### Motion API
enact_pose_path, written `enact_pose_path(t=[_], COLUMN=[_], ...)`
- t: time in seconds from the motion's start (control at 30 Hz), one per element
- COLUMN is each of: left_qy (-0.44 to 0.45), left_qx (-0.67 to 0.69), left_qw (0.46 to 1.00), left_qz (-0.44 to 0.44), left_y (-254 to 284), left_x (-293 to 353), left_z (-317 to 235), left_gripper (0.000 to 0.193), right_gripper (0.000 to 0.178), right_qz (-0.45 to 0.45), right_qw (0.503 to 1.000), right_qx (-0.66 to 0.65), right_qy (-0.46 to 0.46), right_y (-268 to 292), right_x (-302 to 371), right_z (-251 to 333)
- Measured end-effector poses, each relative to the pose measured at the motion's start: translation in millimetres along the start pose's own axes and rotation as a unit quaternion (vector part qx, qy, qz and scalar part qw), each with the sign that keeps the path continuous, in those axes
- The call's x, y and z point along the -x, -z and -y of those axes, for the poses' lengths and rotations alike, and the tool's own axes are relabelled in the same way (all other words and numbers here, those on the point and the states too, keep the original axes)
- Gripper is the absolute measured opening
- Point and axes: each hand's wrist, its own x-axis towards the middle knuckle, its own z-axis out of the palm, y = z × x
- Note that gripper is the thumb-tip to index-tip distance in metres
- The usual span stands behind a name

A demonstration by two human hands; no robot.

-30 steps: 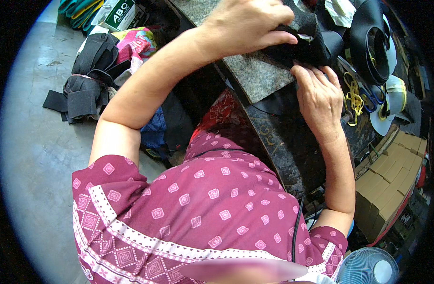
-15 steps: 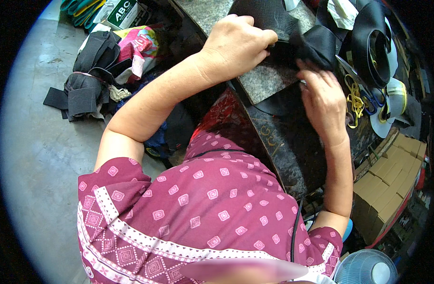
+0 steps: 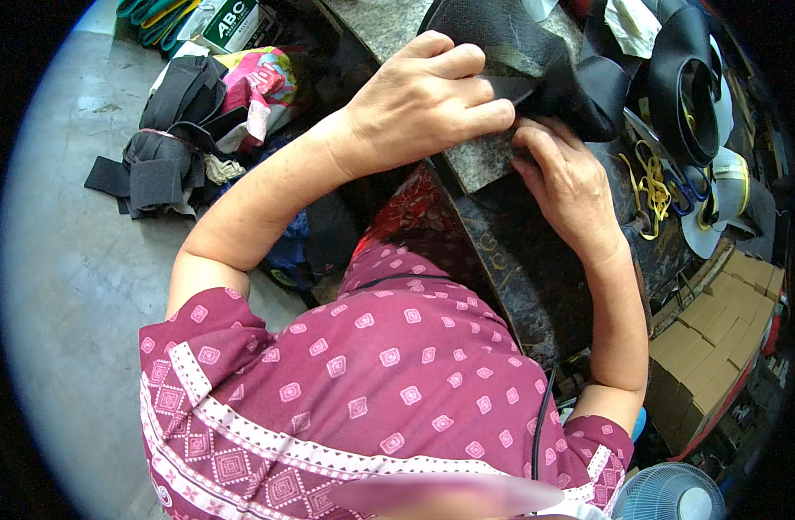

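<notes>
A piece of black mesh-like fabric lies at the top centre, its far part cut off by the frame. My left hand is closed at the fabric's near edge, knuckles up and fingers curled under. Close beside it, my right hand has its fingers bent and pinched on the same near edge. The fingertips of both hands are partly hidden. A smooth, shiny black fold bulges just beyond my right hand. Beneath the fabric is a speckled grey slab on a dark, worn bench.
Coiled black bands, yellow cord and blue-handled scissors lie on the right. Below them are a cardboard box and a fan. Bundled dark cloth strips sit on the left, above the grey floor.
My right hand has moved left, up beside my left hand, and its fingers have bent inward. My left hand has turned slightly and come a little lower. The black fabric has shifted with them.
</notes>
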Motion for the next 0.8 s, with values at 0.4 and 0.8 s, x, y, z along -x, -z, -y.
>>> enact_pose_path(t=[0.4, 0.8], left_qy=[0.234, 0.186], left_qx=[0.094, 0.123], left_qw=[0.963, 0.967], left_qz=[0.099, -0.121], left_y=[-22, 11], left_x=[-8, -32], left_z=[0, 22], left_gripper=[0.029, 0.035], right_gripper=[0.036, 0.024], right_qz=[-0.011, -0.029], right_qw=[0.999, 0.975], right_qx=[0.021, 0.216], right_qy=[0.038, 0.042], right_y=[2, 29], right_x=[-9, -30], right_z=[-1, -19])
